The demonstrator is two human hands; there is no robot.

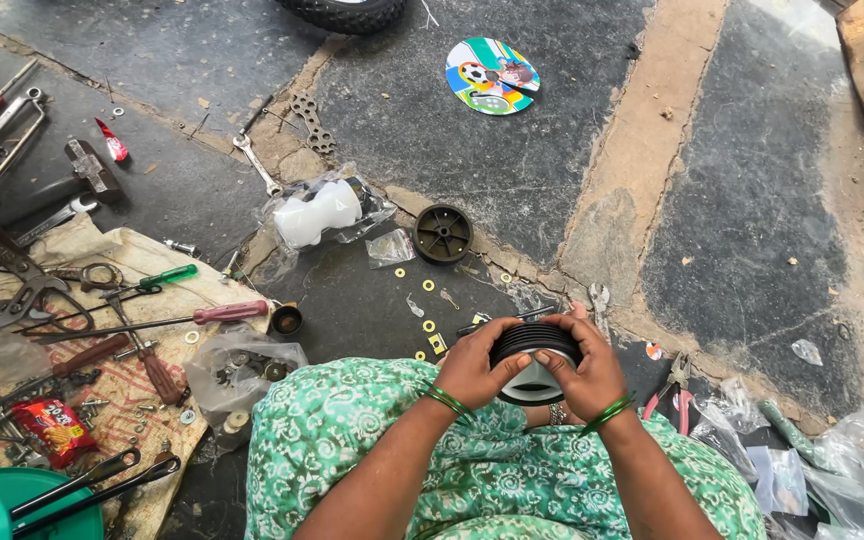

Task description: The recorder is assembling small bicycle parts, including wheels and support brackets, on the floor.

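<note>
left hand [469, 366] and right hand [584, 374] both close around small black wheel [535, 345], steadying it over the lap, loose washers [428, 285] on floor [752, 200].

Soft, even daylight covers the stone floor [512, 190]; shadows are faint and short. The picture is sharp throughout, with slight wide-angle bending toward the corners.
</note>
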